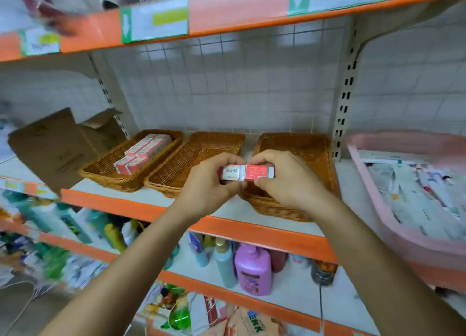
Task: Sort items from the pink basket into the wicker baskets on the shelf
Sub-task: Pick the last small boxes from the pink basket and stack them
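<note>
Head view: both hands are up at the middle shelf (121, 205), which has a white deck with an orange front lip. Left hand (209, 184) and right hand (285, 181) meet in front of the gap between the middle and right wicker baskets, fingers curled and pinching two small rectangular boxes held end to end. The left hand grips the whitish box (232, 173). The right hand grips the red box (259, 172), which has a pale end cap. Can't tell if the two boxes are joined. Three shallow rectangular wicker baskets, brown tight weave, sit side by side on the shelf. The left basket (106, 181) holds rows of red-and-white cartons (143, 151) packed flat. The middle basket (199, 151) shows bare weave. The right basket (297, 146) is partly hidden by the right hand. The pink basket (373, 197) is smooth plastic with a rounded rim. It sits on the same shelf at far right, beyond the upright post, full of flat packaged items (416, 191) that are too blurred to read. An open cardboard box (55, 146) stands left of the wicker row. A wire grid panel (227, 83) backs the shelf. On the shelf below, a pink pump bottle (253, 270) stands among other bottles.
</note>
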{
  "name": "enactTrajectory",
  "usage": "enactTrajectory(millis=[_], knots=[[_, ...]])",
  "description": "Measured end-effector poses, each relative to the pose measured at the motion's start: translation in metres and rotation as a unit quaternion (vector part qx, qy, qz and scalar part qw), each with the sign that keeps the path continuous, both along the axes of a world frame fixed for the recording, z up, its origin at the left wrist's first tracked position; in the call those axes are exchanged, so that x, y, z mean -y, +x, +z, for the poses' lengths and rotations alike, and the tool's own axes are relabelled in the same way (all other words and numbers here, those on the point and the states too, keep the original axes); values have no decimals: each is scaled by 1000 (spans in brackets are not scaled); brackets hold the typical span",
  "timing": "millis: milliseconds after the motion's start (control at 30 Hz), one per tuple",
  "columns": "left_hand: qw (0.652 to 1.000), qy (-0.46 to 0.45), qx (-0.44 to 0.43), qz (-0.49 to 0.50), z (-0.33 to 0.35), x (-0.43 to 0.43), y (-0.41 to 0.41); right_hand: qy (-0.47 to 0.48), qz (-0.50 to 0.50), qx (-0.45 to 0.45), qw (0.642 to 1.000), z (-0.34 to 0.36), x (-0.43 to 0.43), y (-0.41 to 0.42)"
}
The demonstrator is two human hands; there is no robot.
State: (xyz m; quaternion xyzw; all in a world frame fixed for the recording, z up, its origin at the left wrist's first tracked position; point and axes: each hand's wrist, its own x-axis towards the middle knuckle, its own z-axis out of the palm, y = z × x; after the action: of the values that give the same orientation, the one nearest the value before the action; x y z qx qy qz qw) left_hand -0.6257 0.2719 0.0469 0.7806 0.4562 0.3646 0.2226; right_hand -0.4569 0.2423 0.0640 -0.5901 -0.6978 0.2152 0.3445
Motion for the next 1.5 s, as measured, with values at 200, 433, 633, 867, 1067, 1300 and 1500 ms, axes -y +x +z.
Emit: enactTrajectory(millis=[200,433,633,867,1067,1300,1500], knots=[[997,0,-20,68,-10,-2,-71,-18,32,-30,999,-14,-20,-70],[992,-25,-44,118,-13,-33,-135,-10,40,-132,990,-21,-66,-135],[986,-62,-78,135,4,-83,-179,5,42,-223,974,-18,-121,-187],[979,-54,-100,170,10,-133,-209,19,35,-258,965,-23,-173,-226],[989,18,-105,106,8,-161,-228,-10,44,-275,960,-31,-198,-246],[981,98,-140,87,5,-203,-262,3,-54,-199,978,-35,-224,-277],[977,138,-112,118,-5,-230,-290,-84,-75,-333,936,-30,-232,-317]])
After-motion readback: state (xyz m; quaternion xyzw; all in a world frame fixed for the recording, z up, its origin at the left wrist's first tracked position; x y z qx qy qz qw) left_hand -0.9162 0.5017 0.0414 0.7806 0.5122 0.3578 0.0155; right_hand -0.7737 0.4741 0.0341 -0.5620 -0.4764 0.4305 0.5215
